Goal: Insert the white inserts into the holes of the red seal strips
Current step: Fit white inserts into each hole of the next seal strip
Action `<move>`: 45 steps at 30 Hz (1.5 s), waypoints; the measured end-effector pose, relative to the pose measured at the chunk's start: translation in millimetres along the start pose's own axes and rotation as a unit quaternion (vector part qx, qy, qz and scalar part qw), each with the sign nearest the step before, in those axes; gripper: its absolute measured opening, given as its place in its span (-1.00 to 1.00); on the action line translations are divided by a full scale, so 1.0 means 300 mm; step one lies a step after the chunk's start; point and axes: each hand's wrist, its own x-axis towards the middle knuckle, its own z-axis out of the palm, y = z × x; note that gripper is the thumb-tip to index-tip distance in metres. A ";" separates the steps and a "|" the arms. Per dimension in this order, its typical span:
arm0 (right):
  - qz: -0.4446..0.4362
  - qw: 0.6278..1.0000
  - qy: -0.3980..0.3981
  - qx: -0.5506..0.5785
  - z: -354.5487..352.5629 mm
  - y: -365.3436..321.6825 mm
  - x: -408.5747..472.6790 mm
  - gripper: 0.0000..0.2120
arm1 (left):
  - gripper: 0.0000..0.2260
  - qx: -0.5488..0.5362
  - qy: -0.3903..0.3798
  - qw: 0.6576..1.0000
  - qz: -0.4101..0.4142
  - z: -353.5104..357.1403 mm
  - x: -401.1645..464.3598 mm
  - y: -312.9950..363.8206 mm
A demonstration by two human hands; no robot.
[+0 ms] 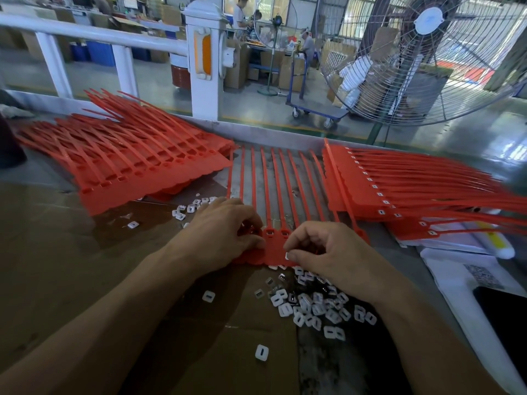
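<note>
A red seal strip sheet point(273, 249) lies flat at the centre of the table point(42, 252), its row of head holes toward the person and its thin tails fanning away to the table's far edge. The right hand point(333, 255) rests on the sheet's near right part, fingers curled, pinching one white insert point(288, 255) between thumb and fingertip just below two open holes. The left hand point(222, 229) grips the sheet's left heads, fingers curled over them — whether it also holds an insert cannot be told. A loose pile of inserts point(313, 306) lies just under and in front of the right hand, with strays nearer the person; a smaller cluster point(194, 208) sits beside the left hand. To the left, a stack of strips point(128, 163) shows empty holes; to the right, a second stack point(399, 192) shows white in its holes and lies partly over white papers point(456, 283). Beyond the table stand a white railing point(202, 58) and a large fan point(422, 58).
</note>
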 end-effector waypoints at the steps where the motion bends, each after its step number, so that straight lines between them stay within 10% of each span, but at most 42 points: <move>1: -0.001 1.000 0.005 0.006 0.001 0.001 0.002 -0.88 | -0.67 0.002 0.002 1.000 0.002 0.000 0.001 0.000; 16: -0.014 0.976 0.085 0.201 0.013 -0.021 0.019 -0.79 | -0.84 -0.189 0.088 0.967 0.148 0.005 -0.009 0.051; 45: -0.030 0.962 0.113 0.245 0.017 -0.013 0.025 -0.88 | -0.92 -0.303 0.099 0.939 0.126 0.007 -0.007 0.070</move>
